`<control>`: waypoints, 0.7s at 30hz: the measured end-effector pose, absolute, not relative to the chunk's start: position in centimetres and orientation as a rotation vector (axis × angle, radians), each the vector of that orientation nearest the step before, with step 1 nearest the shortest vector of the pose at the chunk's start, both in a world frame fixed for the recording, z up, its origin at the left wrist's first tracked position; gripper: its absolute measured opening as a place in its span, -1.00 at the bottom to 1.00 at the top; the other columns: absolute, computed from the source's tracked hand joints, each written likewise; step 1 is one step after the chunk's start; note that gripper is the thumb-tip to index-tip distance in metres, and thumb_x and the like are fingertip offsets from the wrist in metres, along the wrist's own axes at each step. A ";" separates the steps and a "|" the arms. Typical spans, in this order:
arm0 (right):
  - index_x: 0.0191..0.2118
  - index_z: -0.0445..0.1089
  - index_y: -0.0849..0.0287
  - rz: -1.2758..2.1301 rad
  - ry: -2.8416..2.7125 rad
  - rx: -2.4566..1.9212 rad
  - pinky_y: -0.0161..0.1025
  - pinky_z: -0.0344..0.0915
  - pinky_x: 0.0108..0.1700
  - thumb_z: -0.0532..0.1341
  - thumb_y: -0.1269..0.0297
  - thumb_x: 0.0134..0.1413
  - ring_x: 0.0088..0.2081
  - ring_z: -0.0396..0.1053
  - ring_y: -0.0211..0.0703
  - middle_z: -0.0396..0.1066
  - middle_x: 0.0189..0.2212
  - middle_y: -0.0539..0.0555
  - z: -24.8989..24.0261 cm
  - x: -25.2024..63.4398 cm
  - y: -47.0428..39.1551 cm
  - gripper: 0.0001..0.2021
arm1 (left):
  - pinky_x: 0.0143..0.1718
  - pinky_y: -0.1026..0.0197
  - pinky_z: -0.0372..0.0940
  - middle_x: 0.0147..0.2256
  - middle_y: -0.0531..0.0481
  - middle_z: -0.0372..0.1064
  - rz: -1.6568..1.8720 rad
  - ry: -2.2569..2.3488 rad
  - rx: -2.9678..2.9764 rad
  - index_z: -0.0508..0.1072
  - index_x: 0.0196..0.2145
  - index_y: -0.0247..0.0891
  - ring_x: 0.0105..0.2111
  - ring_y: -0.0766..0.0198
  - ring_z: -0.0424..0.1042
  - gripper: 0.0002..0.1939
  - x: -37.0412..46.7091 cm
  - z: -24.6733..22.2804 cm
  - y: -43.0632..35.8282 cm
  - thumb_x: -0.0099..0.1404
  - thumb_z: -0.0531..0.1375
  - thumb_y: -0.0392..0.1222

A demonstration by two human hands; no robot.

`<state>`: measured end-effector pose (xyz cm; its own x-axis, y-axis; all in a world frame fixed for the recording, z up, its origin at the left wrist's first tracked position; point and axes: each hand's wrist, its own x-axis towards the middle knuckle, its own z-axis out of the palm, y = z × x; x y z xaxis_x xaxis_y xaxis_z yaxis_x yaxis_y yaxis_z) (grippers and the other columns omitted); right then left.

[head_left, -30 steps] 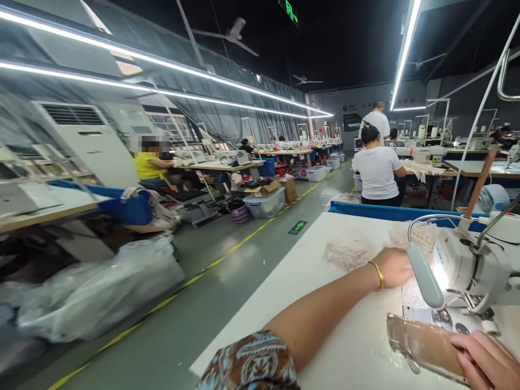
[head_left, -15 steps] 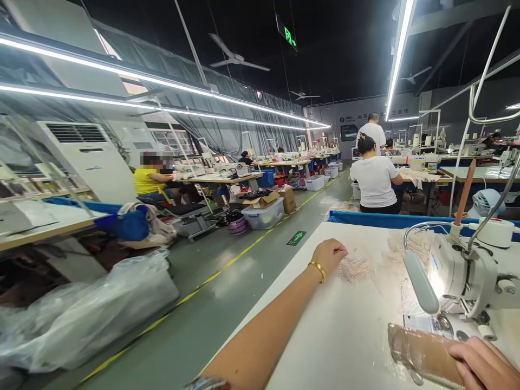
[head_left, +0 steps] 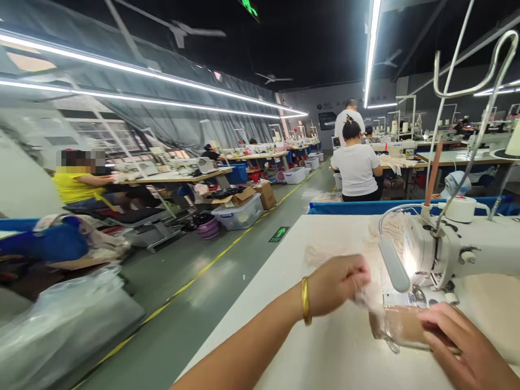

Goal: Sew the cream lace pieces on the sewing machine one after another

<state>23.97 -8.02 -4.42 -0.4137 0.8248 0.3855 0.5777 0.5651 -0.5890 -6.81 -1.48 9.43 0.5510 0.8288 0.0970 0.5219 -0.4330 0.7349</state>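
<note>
My left hand point(head_left: 335, 284), with a gold bangle at the wrist, pinches a thin pale strip of fabric point(head_left: 368, 297), blurred by motion. The strip hangs toward a flat brown piece wrapped in clear film point(head_left: 406, 320). My right hand point(head_left: 461, 336) grips this brown piece by its right end, just in front of the sewing machine point(head_left: 430, 252). A small metal loop shows under its front edge; what it belongs to is hidden. Pale ruffled fabric point(head_left: 325, 253) lies on the white tabletop point(head_left: 325, 346) beyond my left hand, with more fabric point(head_left: 385, 230) beside the machine head.
A grey lamp arm point(head_left: 394, 265) hangs left of the needle area. Blue cloth point(head_left: 357, 208) edges the table's far side. Past the aisle on the left are a large plastic bag point(head_left: 73, 330) and boxes point(head_left: 239, 211). A person in a white shirt point(head_left: 357, 170) sits ahead.
My left hand has come back from the fabric pile toward the brown piece, bringing a pale strip. The right hand still holds the brown piece. The view has turned rightward.
</note>
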 end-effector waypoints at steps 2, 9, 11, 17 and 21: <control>0.20 0.38 -0.05 0.793 -2.077 -1.114 -0.08 0.48 0.01 0.08 0.03 0.49 0.01 0.44 0.04 0.43 0.07 0.17 -1.7 23.3 -9.0 -0.67 | -0.43 0.31 0.22 -0.46 0.12 0.33 0.442 0.837 2.077 0.37 -0.37 -0.22 -0.46 0.33 0.30 -0.79 -4.5 9.2 -3.7 0.42 0.13 -0.12; -0.04 0.42 0.04 1.290 -1.812 -1.135 -0.12 0.34 -0.08 0.19 -0.28 0.29 -0.18 0.31 -0.04 0.37 -0.16 0.06 0.3 22.3 -9.2 -0.53 | -0.37 0.25 0.13 -0.46 0.10 0.20 0.387 0.865 1.906 0.32 -0.43 -0.23 -0.41 0.28 0.17 -0.67 -0.1 5.1 -3.5 0.39 0.12 0.04; -0.19 0.38 0.09 1.204 -1.770 -1.231 -0.16 0.28 -0.19 0.23 -0.17 0.29 -0.27 0.25 -0.10 0.30 -0.26 0.02 -0.4 22.2 -9.0 -0.62 | -0.32 0.23 0.16 -0.44 0.08 0.22 0.412 0.881 1.850 0.33 -0.42 -0.24 -0.38 0.26 0.20 -0.63 0.1 4.3 -3.0 0.38 0.12 0.10; -0.28 0.35 0.11 1.145 -1.684 -1.287 -0.18 0.20 -0.22 0.23 0.01 0.25 -0.28 0.24 -0.13 0.27 -0.23 0.04 -0.5 21.8 -8.7 -0.74 | -0.25 0.22 0.26 -0.30 0.01 0.43 0.434 0.830 1.584 0.48 -0.19 -0.28 -0.29 0.21 0.37 -0.55 0.1 3.5 -3.0 0.19 0.38 0.15; -0.26 0.37 0.11 1.138 -1.669 -1.306 -0.21 0.16 -0.26 0.25 0.06 0.23 -0.33 0.20 -0.17 0.23 -0.29 -0.01 0.0 21.7 -8.9 -0.78 | -0.30 0.22 0.26 -0.36 -0.02 0.48 0.443 0.919 1.619 0.54 -0.30 -0.30 -0.34 0.21 0.39 -0.59 0.3 3.3 -3.0 0.19 0.36 0.14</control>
